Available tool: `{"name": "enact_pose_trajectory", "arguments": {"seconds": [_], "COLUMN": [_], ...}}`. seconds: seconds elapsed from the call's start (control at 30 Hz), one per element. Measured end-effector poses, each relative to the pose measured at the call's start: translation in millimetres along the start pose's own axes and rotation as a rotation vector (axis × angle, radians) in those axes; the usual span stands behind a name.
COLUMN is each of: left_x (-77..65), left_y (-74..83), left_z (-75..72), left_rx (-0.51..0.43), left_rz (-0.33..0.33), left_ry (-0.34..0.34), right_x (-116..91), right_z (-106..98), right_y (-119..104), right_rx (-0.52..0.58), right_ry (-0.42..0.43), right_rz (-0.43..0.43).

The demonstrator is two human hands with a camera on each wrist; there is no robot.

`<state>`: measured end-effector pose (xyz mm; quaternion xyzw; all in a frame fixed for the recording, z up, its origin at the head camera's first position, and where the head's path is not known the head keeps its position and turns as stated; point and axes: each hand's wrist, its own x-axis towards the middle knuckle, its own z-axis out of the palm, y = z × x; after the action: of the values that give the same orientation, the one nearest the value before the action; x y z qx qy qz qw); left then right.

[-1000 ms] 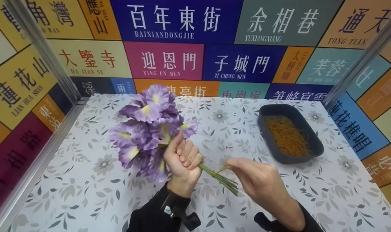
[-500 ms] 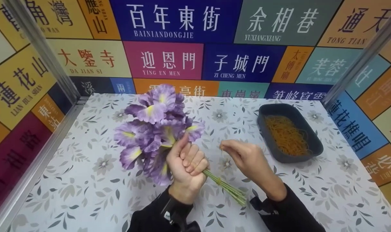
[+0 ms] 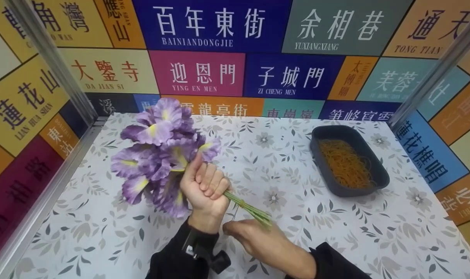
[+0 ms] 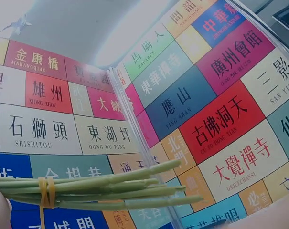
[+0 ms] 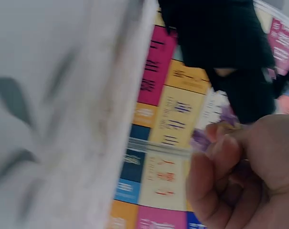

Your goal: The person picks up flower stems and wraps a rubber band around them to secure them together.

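My left hand [image 3: 206,190] grips a bunch of purple irises [image 3: 153,151], with the thumb pointing up beside the blooms. Below the fist the green stems [image 3: 256,214] slant down to the right. A yellowish rubber band [image 4: 47,191] is wound around them, with a strand pulled downward in the left wrist view. My right hand [image 3: 266,244] pinches the end of that strand just below the stems. In the right wrist view the fingertips [image 5: 225,148] are pressed together, and the band itself is hard to make out there.
A dark grey box [image 3: 316,135] holding many rubber bands [image 3: 345,164] stands at the right of the table. The tabletop has a white leaf-and-flower cover [image 3: 289,155]. Panels with coloured signs [image 3: 196,73] rise behind and at both sides.
My right hand has swung from the right of the stems, over and round to below them, drawing the rubber band along. The left hand and irises have shifted left.
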<state>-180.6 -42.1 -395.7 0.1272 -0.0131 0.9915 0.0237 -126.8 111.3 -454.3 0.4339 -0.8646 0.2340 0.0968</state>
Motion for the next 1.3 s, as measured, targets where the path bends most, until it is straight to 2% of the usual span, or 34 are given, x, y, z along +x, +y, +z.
{"name": "enact_pose_trajectory", "arguments": {"seconds": [0.1, 0.3, 0.43, 0.53, 0.6, 0.7, 0.87, 1.0, 1.13, 1.2, 1.3], "left_x": [0.7, 4.4, 2.8, 0.6, -0.6, -2.5, -9.5, -17.8, -22.8, -23.2, -22.3], "left_y": [3.2, 10.2, 7.5, 2.1, -0.7, -3.7, -10.4, -20.0, -27.8, -29.3, -28.0], "left_z": [1.6, 1.4, 2.4, 3.3, 3.8, 4.9, 10.0, 13.5, 12.4, 11.2, 10.5], "left_rx": [-0.027, -0.058, 0.008, 0.071, 0.095, 0.105, 0.067, 0.010, -0.013, -0.021, -0.038], "left_rz": [0.013, 0.049, 0.045, -0.002, -0.039, -0.075, -0.162, -0.261, -0.329, -0.331, -0.289], "left_ry": [-0.042, -0.041, -0.058, -0.095, -0.121, -0.155, -0.221, -0.268, -0.244, -0.224, -0.211], "right_x": [-4, -14, -15, -11, -8, -6, -4, 1, 6, 7, 7], "right_z": [-17, -22, -26, -40, -53, -74, -93, -90, -75, -66, -51], "right_y": [-10, -28, -34, -33, -30, -22, 5, 35, 56, 60, 59], "right_rx": [-0.064, -0.063, -0.010, -0.020, -0.061, -0.128, -0.201, -0.184, -0.116, -0.072, -0.047], "right_ry": [0.010, 0.118, 0.272, 0.448, 0.543, 0.625, 0.694, 0.700, 0.588, 0.518, 0.449], "right_rz": [0.024, -0.086, -0.200, -0.335, -0.390, -0.387, -0.285, -0.233, -0.206, -0.184, -0.166]}}
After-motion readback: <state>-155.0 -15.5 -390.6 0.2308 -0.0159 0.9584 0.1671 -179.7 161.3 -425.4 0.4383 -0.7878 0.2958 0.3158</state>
